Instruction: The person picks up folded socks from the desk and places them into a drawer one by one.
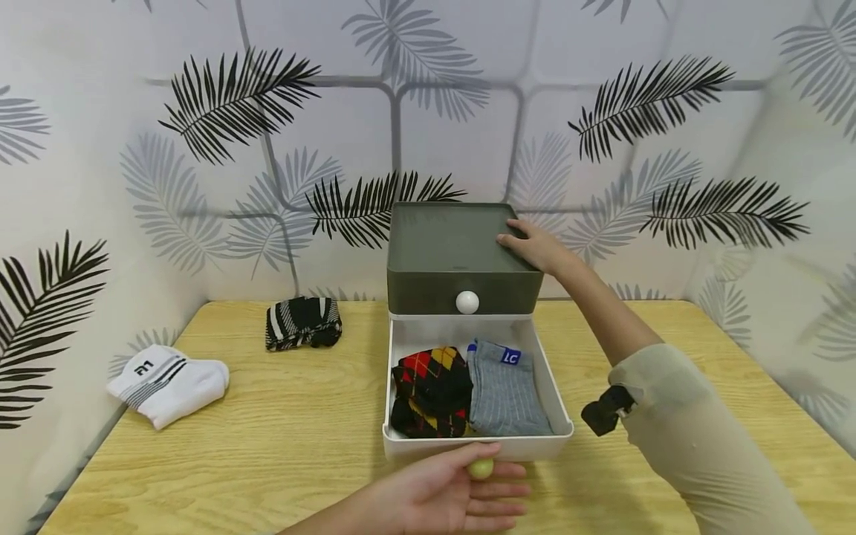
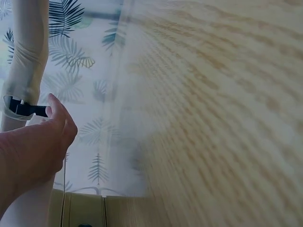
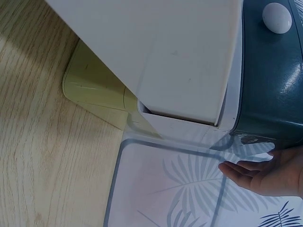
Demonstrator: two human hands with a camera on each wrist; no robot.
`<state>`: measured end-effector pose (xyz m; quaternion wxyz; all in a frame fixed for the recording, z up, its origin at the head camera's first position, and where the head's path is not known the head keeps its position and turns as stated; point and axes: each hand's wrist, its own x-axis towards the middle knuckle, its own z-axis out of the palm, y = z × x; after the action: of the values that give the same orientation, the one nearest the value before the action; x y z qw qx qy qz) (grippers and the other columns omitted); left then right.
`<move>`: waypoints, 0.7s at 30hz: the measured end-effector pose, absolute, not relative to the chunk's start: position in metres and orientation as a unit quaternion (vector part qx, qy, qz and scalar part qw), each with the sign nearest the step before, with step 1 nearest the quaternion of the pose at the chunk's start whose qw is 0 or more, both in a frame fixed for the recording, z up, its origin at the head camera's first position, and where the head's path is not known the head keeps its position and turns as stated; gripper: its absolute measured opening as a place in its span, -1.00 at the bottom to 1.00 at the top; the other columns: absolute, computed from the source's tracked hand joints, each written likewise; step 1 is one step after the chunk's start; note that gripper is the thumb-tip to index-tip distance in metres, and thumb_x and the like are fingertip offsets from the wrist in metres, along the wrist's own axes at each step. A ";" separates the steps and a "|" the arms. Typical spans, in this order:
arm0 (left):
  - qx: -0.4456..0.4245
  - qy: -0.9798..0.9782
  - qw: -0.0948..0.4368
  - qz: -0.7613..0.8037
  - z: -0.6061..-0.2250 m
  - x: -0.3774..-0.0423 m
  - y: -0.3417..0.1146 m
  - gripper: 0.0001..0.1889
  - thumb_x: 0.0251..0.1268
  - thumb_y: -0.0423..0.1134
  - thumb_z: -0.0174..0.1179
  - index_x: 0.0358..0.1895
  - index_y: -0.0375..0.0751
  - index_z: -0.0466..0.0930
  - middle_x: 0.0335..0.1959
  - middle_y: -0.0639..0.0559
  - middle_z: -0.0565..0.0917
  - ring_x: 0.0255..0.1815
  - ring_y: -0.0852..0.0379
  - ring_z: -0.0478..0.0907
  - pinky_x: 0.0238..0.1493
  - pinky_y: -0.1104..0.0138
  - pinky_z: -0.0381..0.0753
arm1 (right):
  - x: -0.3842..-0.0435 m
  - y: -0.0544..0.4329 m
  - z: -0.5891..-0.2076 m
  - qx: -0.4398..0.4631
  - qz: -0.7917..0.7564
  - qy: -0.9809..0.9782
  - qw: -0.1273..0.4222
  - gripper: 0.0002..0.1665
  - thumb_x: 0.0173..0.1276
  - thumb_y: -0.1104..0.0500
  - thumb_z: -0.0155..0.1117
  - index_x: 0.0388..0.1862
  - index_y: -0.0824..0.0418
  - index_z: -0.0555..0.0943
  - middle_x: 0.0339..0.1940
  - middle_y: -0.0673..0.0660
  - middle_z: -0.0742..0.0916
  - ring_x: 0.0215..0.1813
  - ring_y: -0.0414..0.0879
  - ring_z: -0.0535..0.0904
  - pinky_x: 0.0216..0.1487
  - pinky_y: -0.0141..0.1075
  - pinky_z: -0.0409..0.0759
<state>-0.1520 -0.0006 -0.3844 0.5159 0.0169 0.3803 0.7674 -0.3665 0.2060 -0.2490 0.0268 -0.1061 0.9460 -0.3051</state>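
Note:
A small two-tier drawer box (image 1: 461, 238) stands on the table, its white lower drawer (image 1: 394, 448) pulled out. Inside lie dark argyle socks (image 1: 431, 394) on the left and grey ribbed socks (image 1: 508, 394) with a blue label on the right. At the drawer's front, my left hand (image 1: 438, 496) has its palm turned up, fingers straight, with the yellow-green knob (image 1: 481, 468) between thumb and fingers. My right hand (image 1: 540, 249) rests on the right edge of the dark green top with fingers extended. It appears beside the dark upper drawer in the right wrist view.
White socks (image 1: 170, 383) with dark stripes lie at the table's left edge. Farther back is a folded black-and-white pair of socks (image 1: 303, 323). Behind the wooden table (image 1: 267, 461) hangs a leaf-patterned backdrop (image 1: 461, 134). The closed upper drawer carries a white knob (image 1: 467, 302).

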 end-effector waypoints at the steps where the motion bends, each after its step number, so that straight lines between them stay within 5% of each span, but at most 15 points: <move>1: 0.017 0.381 0.513 0.769 -0.385 -0.152 0.000 -0.44 0.34 0.03 0.03 0.21 -0.37 0.37 0.10 -0.22 0.49 0.17 -0.13 0.37 0.19 0.15 0.29 | -0.366 0.205 -0.249 -0.106 -0.306 0.946 0.027 -0.23 0.46 -0.07 -0.16 0.46 0.33 -0.06 0.43 0.38 0.03 0.41 0.25 -0.10 0.33 0.03 -0.07; 21: 0.051 0.423 0.452 0.784 -0.376 -0.190 0.007 -0.45 0.32 0.05 0.00 0.17 -0.33 0.44 0.11 -0.20 0.50 0.12 -0.12 0.42 0.15 0.11 0.34 | -0.366 0.204 -0.248 -0.107 -0.316 0.942 0.029 -0.23 0.46 -0.06 -0.16 0.46 0.33 -0.06 0.42 0.39 0.02 0.41 0.25 -0.11 0.33 0.04 -0.07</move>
<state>-0.1898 0.0070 -0.3765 0.4518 0.0515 0.4231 0.7838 -0.3655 0.2038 -0.2484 0.0293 -0.1073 0.9422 -0.3162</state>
